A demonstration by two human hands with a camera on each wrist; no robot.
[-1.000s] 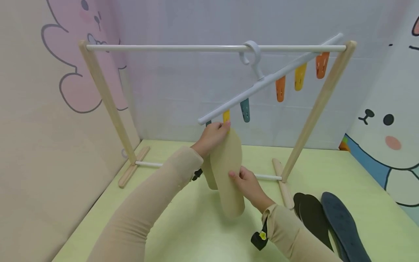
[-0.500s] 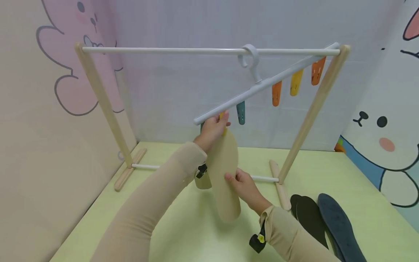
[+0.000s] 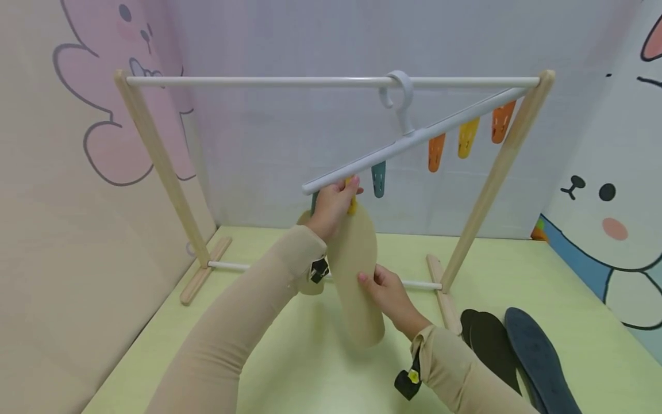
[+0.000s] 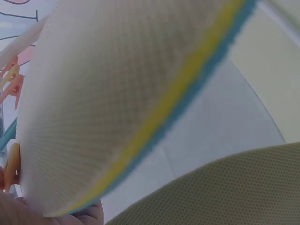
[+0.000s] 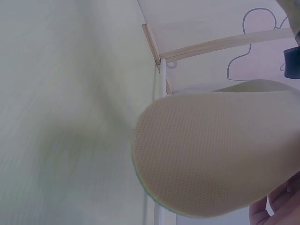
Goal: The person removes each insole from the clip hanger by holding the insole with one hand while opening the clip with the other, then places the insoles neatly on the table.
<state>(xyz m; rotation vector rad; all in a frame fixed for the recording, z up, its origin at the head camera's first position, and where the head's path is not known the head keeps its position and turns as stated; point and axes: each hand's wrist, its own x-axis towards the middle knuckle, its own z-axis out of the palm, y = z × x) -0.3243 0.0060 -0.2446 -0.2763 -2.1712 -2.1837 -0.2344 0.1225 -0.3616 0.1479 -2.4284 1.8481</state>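
A beige insole (image 3: 357, 276) hangs upright under the low left end of a tilted white clip hanger (image 3: 362, 163). My left hand (image 3: 333, 210) pinches the yellow clip (image 3: 352, 206) at the insole's upper end. Lower down, my right hand (image 3: 388, 293) holds the insole by its right edge, thumb on the face toward me. Behind it, partly hidden by my left wrist, hangs a second beige insole (image 3: 311, 286) below a teal clip (image 3: 314, 202). The left wrist view shows the held insole's yellow and blue edge (image 4: 161, 115) close up.
The hanger hooks over the white top bar (image 3: 248, 82) of a wooden-legged rack. Free clips hang along it: teal (image 3: 378, 179), orange (image 3: 436, 152), yellow (image 3: 468, 138) and orange (image 3: 501, 122). Dark insoles (image 3: 493, 345) and a blue-grey one (image 3: 538, 351) lie at right on the pale green table (image 3: 289, 368).
My left hand has moved up onto the yellow clip, which now overlaps the insole's top. The hanger's right end has dropped below the bar. My right hand keeps its hold.
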